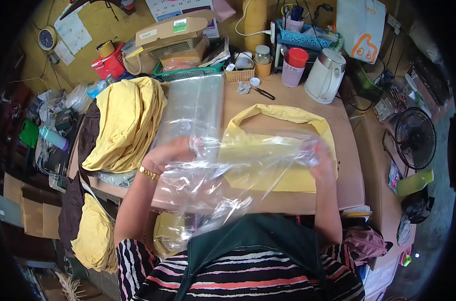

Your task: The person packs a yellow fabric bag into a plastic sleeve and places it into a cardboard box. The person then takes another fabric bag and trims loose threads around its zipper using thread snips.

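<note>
Above the brown tabletop (349, 183) hung a crinkled, clear plastic sheet (223, 173), gripped by the closed left hand (173, 152) and right hand (319, 156), both blurred. Partly beneath lay a flat yellow cloth piece with a looped top (293, 178); leftward, flat clear plastic (197, 98), then heaped yellow fabric (127, 125).

Two hands (173, 151) (318, 156) – one kettle (324, 78), one fan (415, 138), one clock (47, 38).

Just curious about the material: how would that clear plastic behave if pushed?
The clear plastic is likely floppy, as it hangs in loose creases. It looks thin and so probably light: yellow fabric shows through. Its glossy glints suggest it may be slippery.
</note>
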Tool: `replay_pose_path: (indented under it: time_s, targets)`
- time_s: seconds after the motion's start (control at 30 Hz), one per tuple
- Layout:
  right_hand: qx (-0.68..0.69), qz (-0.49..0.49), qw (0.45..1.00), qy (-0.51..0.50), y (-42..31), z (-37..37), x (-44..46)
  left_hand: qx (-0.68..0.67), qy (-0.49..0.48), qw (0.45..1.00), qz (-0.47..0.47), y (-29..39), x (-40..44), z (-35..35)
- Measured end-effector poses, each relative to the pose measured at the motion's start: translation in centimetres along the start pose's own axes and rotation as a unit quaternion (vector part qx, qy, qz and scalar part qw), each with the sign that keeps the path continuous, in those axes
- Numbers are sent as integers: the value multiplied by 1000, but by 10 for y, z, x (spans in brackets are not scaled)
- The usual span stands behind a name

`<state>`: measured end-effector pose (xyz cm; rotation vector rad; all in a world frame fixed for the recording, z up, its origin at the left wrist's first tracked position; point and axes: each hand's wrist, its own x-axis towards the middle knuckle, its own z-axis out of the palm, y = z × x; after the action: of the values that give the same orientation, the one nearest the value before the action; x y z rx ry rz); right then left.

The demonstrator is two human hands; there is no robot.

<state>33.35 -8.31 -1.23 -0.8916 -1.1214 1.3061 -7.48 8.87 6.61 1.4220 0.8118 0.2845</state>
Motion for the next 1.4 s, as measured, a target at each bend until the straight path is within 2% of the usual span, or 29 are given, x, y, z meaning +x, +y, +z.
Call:
replay_pose_path:
  time_s: [0.07, 0.1, 0.13, 0.17, 0.2, 0.3, 0.33, 0.37, 0.4, 0.43, 0.53, 0.57, 0.6, 0.67, 0.73, 0.8, 0.83, 0.87, 0.9, 0.93, 1.0, 1.03, 1.07, 1.17, 1.23, 1.27, 1.3, 1.37, 1.4]
  targets:
    - [322, -121, 914, 216, -20, 12, 16, 19, -94, 991, 89, 26, -17, 31]
    - [385, -47, 922, 0, -14, -2, 12, 83, -31, 996, 13, 23, -12, 20]
    - [384, -47, 922, 1, -7, -3, 11, 145, 33, 987, -63, 18, -5, 13]
    - [165, 0, 985, -56, 1, -2, 10, -12, 124, 981, 146, 6, 4, 9]
    - [51, 28, 995, -81, -1, 4, 10, -211, 112, 962, 133, 17, 2, -2]
    - [-220, 161, 924, -267, -19, 23, 9, -345, 50, 916, 200, 21, -5, 1]
    - [-220, 161, 924, -267, -16, 25, 12, -372, 11, 921, 117, 19, -12, -1]
    - [-1, 50, 998, -35, -11, 26, 15, -385, -9, 920, 75, 15, -17, 3]
    - [217, -66, 953, 202, -3, 24, 16, -397, -28, 917, 31, 14, -23, 10]
    - [442, -100, 884, 116, 4, 8, 22, -190, -51, 979, 45, 26, -30, 34]
    - [457, -10, 889, -37, 20, -10, 14, 304, 15, 952, 42, 14, -21, 18]
    - [457, 21, 885, -88, 22, -9, 10, 57, 45, 994, 78, 9, -14, 1]
    - [151, 42, 976, -152, 16, 3, 4, -194, 72, 972, 108, 8, -9, -7]
    - [-171, 59, 963, -198, -1, 24, 3, -250, 165, 948, 109, 23, -12, 15]
    - [-17, 34, 998, 49, -24, 48, 11, -406, 47, 908, 93, 16, -12, 13]
    - [135, 7, 947, 291, -43, 66, 19, -463, 0, 884, 67, 18, -20, 22]
    - [206, -2, 891, 406, -45, 69, 17, -236, -67, 967, 66, 16, -23, 40]
    - [205, 0, 891, 406, -35, 53, 15, -84, -132, 987, 39, 11, -18, 39]
    - [347, 0, 920, 181, -17, 26, 10, 74, -204, 976, 33, 7, -14, 38]
    - [464, -1, 884, -57, -13, 16, 10, 73, -203, 976, 32, -2, -11, 21]
    - [398, 26, 916, -25, -7, 23, 3, -27, 46, 990, 133, -2, -9, -3]
    - [81, 84, 987, -112, -13, 29, -2, -242, 87, 957, 131, 10, -12, -2]
    - [-246, 133, 942, -187, -15, 33, -5, -315, 122, 924, 178, 9, -4, -4]
    - [-105, 61, 986, -118, -2, 11, -13, -367, 23, 908, 200, 27, -9, 18]
    - [39, -13, 998, -43, 2, -2, -16, -470, -234, 839, 144, 23, -10, 9]
    - [75, -31, 996, -22, 5, -5, -17, -470, -235, 839, 143, 19, -15, 13]
    - [110, -50, 993, -3, 1, -2, -16, -248, -174, 938, 169, 20, -26, 24]
    - [327, -142, 903, 242, -23, 29, -1, -9, -101, 978, 185, 9, -26, 22]
    - [327, -142, 902, 242, -16, 24, 0, 68, -147, 983, 91, -12, -14, 7]
